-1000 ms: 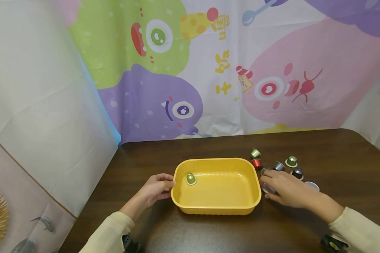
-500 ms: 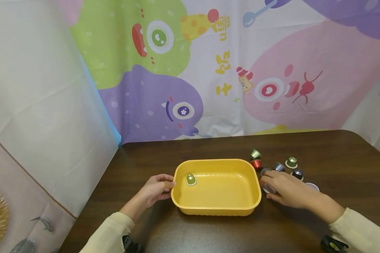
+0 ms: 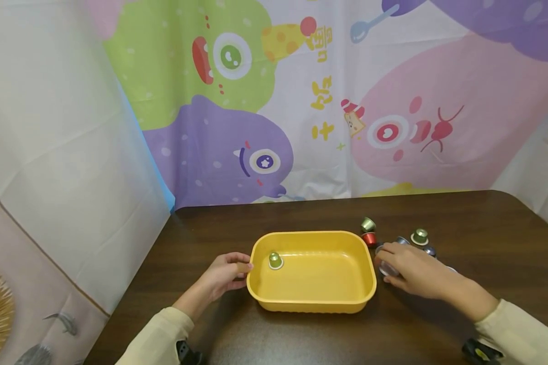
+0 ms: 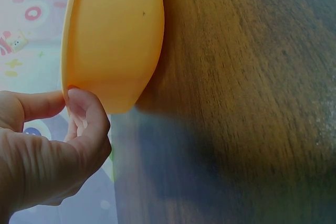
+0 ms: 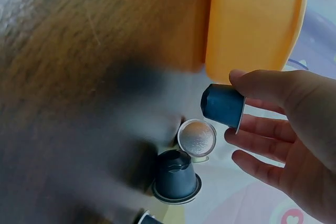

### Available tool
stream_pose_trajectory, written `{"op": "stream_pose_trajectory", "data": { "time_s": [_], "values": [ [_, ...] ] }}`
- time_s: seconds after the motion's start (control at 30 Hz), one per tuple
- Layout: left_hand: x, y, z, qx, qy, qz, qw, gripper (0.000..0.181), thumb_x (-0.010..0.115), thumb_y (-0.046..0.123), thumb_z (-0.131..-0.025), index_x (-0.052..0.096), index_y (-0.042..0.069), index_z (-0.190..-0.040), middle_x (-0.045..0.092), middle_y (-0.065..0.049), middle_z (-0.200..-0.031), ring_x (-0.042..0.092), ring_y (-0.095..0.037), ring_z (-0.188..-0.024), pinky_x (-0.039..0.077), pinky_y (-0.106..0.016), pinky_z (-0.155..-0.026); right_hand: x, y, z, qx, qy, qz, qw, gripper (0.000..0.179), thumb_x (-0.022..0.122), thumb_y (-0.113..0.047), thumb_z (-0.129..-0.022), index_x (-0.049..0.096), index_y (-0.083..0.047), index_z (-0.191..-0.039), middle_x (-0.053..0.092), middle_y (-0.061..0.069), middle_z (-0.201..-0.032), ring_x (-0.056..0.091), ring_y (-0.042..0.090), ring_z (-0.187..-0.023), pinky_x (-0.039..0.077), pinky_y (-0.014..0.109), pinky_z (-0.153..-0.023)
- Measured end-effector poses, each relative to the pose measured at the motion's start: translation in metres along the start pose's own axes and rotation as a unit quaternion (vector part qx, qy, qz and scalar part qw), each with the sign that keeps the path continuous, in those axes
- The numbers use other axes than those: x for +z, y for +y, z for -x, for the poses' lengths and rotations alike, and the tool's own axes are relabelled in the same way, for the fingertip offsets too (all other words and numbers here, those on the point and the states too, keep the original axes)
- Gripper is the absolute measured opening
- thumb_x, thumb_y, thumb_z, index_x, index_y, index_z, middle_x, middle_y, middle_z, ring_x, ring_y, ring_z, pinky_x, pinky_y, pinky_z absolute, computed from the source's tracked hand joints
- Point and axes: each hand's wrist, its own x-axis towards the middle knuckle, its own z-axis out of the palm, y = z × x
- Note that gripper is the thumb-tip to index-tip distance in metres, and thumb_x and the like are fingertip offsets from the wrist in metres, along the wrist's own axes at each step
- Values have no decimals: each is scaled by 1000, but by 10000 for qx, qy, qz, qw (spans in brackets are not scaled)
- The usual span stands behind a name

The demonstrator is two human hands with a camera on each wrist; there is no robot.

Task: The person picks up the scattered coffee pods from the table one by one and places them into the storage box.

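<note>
We look down on a person's two hands at a dark wooden table (image 3: 265,339). The left hand (image 3: 226,274) pinches the near-left rim of a yellow tub (image 3: 310,307) between thumb and fingers. The right hand (image 3: 415,271), just beyond the tub's right side, grips a dark blue pod (image 5: 223,106) between thumb and fingertips; we cannot tell whether that pod is clear of the table.

We judge the grip to be the first risk: the blue pod tapers and looks smooth, so a light or uneven pinch could let it slip and roll. Moved sideways too low, it could knock the tub's outer wall.

Crowding is another worry. A silver-faced pod (image 5: 197,139) and a black pod (image 5: 175,177) sit close by the fingers, and a careless sweep could topple them. A red pod (image 3: 369,239) lies beside the tub's far right corner, where a nudge from the tub might send it rolling.

Finally, a tug by the left hand could tilt the tub and tip the green pod (image 3: 275,261) inside.
</note>
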Motion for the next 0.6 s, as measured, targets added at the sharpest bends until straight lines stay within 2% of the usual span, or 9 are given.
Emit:
{"op": "stream_pose_trajectory", "data": {
  "time_s": [0.6],
  "values": [
    [0,0,-1,-27,32,-41,10000,26,60,6,-92,56,-6,-115,59,-7,-94,57,-16,-80,57,-28,-71,-13,1,-11,-17,195,177,9997,32,86,-16,-71,66,-14,-95,62,-3,-91,58,9,-79,53,32,-69]
  ]
}}
